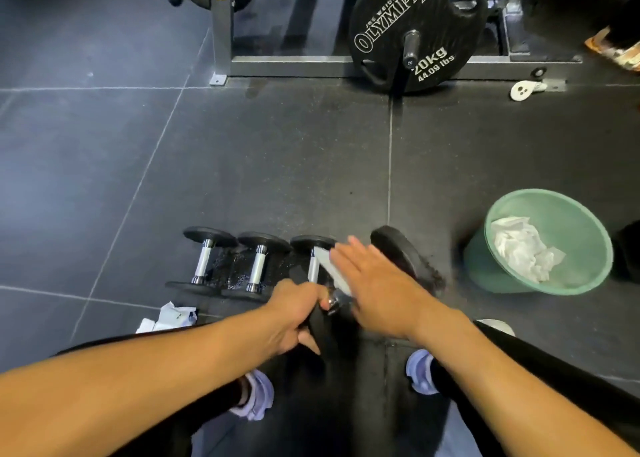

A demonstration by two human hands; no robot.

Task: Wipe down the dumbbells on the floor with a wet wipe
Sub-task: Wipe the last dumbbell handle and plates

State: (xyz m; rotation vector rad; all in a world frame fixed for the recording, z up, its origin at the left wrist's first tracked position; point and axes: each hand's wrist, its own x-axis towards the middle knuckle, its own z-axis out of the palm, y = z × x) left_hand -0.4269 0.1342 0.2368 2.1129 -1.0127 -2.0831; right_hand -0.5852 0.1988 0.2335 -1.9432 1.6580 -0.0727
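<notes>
Several black dumbbells with chrome handles lie side by side on the dark rubber floor: the leftmost dumbbell (204,259), a second dumbbell (258,264) and a third dumbbell (311,245). The rightmost dumbbell (394,249) is angled, its near end raised. My left hand (294,314) grips that near head. My right hand (374,283) lies flat, fingers straight, over its handle, pressing a pale wet wipe (330,271) along it. Most of the wipe and handle is hidden under the palm.
A green bin (585,221) holding crumpled used wipes stands to the right. A pale wipe packet (169,318) lies by my left knee. Farther off is a 20 kg Olympia plate (415,31) on a grey rack frame (311,62). My shoes are below.
</notes>
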